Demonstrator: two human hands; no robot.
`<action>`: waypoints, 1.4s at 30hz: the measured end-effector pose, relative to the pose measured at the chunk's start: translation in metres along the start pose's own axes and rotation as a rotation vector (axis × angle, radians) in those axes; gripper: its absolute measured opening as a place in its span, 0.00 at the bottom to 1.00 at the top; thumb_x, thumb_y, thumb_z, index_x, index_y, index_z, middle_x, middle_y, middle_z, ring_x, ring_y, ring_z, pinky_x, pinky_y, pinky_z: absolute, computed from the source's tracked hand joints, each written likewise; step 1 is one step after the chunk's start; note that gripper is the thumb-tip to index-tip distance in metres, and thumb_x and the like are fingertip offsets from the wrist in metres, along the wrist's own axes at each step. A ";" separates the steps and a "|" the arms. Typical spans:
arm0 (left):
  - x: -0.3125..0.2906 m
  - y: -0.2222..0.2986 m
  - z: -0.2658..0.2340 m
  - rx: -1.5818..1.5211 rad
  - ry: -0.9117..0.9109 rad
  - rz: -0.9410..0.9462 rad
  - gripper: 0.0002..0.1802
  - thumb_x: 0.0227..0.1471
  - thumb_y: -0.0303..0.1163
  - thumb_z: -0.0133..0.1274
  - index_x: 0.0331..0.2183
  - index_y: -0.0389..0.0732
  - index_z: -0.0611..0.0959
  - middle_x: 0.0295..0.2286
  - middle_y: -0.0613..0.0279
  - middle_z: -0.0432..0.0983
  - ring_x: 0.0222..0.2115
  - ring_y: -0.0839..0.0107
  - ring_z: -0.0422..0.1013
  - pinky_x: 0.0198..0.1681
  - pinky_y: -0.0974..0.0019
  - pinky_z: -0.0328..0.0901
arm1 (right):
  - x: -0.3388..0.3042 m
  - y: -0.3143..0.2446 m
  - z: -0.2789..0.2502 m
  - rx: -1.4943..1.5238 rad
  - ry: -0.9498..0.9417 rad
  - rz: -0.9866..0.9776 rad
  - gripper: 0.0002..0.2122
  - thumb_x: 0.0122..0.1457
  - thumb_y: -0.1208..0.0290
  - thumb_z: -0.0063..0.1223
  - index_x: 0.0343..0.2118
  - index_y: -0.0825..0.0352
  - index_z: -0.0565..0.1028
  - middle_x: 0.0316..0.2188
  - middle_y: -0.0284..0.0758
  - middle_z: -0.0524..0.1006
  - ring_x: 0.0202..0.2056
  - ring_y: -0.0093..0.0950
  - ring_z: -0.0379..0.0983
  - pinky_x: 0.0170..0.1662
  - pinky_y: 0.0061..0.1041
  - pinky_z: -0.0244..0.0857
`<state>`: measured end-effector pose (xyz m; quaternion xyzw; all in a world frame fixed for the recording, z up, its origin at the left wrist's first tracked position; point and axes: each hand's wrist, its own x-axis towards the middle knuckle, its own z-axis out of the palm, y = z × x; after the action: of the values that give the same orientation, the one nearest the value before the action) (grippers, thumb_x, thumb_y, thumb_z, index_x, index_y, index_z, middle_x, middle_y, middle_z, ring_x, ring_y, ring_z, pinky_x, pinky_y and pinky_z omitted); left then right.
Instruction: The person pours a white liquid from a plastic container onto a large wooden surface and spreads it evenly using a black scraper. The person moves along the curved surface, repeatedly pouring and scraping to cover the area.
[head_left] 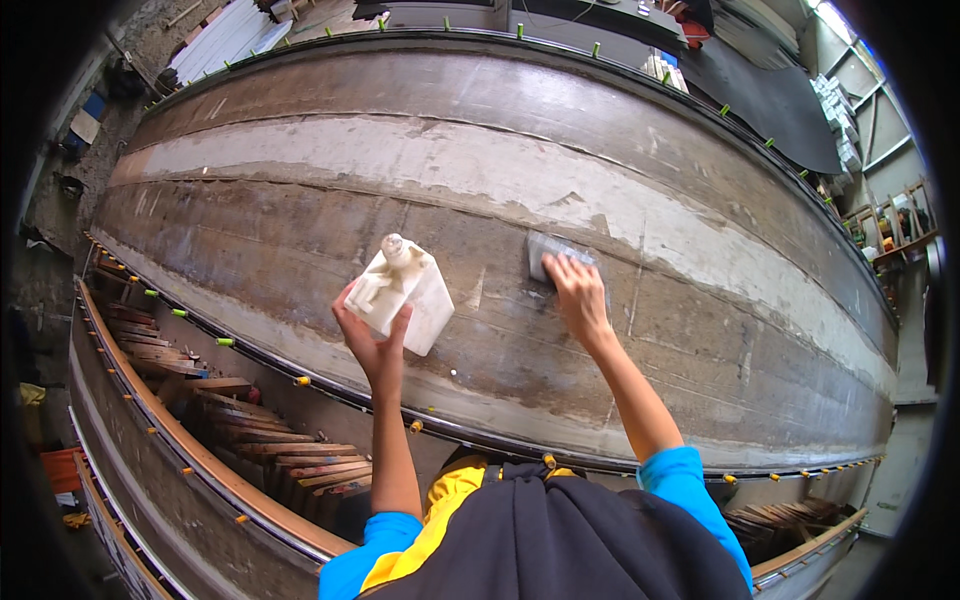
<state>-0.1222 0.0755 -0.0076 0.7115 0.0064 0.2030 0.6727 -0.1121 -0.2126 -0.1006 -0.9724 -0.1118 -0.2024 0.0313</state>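
My left hand (pixel 375 340) is wrapped round the lower side of a white plastic jug (pixel 425 300), which is tilted above the long brown and grey surface (pixel 300 225). The jug's capped or narrow neck points away from me; whether it has a lid I cannot tell. To the right, my right hand (pixel 580 295) presses a grey cloth (pixel 550 250) against the surface, fingers bent over it. The cloth is partly hidden under the fingers and a little blurred. Darker, damp-looking patches lie around it.
Along the surface's dark rim run green clips (pixel 225 342) and yellow clips (pixel 415 426). Stacked wood strips (pixel 300 455) lie below on the left, beside a second curved edge (pixel 200 455). Black sheets (pixel 770 110) lie beyond the far rim, where part of another person (pixel 693 25) shows.
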 end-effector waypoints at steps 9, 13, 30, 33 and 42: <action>-0.005 0.003 0.001 0.002 -0.053 0.020 0.34 0.40 0.27 0.59 0.47 0.38 0.60 0.45 0.57 0.60 0.48 0.68 0.57 0.52 0.65 0.51 | 0.019 0.016 -0.044 0.135 -0.069 0.104 0.18 0.42 0.82 0.48 0.38 0.57 0.74 0.33 0.36 0.77 0.31 0.27 0.74 0.36 0.31 0.64; -0.004 0.001 0.007 0.025 -0.035 0.021 0.34 0.39 0.26 0.60 0.47 0.38 0.60 0.44 0.56 0.61 0.46 0.68 0.60 0.50 0.65 0.54 | 0.044 0.034 -0.028 0.074 -0.041 0.207 0.13 0.45 0.80 0.49 0.35 0.60 0.74 0.24 0.34 0.77 0.27 0.26 0.73 0.33 0.31 0.65; -0.022 0.002 -0.001 0.013 0.022 0.013 0.34 0.40 0.27 0.60 0.48 0.38 0.59 0.45 0.57 0.60 0.47 0.67 0.59 0.52 0.65 0.52 | 0.033 -0.002 -0.031 0.238 -0.121 -0.063 0.03 0.45 0.80 0.48 0.22 0.66 0.74 0.23 0.37 0.76 0.27 0.30 0.73 0.35 0.31 0.66; -0.027 0.005 -0.002 0.007 0.072 -0.007 0.34 0.41 0.26 0.60 0.47 0.38 0.59 0.44 0.56 0.60 0.47 0.67 0.58 0.52 0.65 0.52 | 0.044 -0.025 -0.012 0.182 -0.061 -0.006 0.04 0.45 0.81 0.46 0.23 0.67 0.73 0.24 0.38 0.76 0.26 0.29 0.73 0.33 0.30 0.67; -0.049 0.028 -0.003 -0.023 0.230 0.074 0.34 0.41 0.26 0.59 0.48 0.37 0.58 0.44 0.56 0.60 0.47 0.68 0.58 0.52 0.65 0.51 | -0.027 -0.042 -0.070 0.370 -0.511 -0.408 0.03 0.47 0.77 0.48 0.20 0.63 0.72 0.16 0.32 0.73 0.21 0.25 0.70 0.28 0.28 0.67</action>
<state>-0.1753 0.0618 0.0052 0.6755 0.0550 0.3082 0.6676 -0.1730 -0.1849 -0.0472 -0.9272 -0.3420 0.0681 0.1368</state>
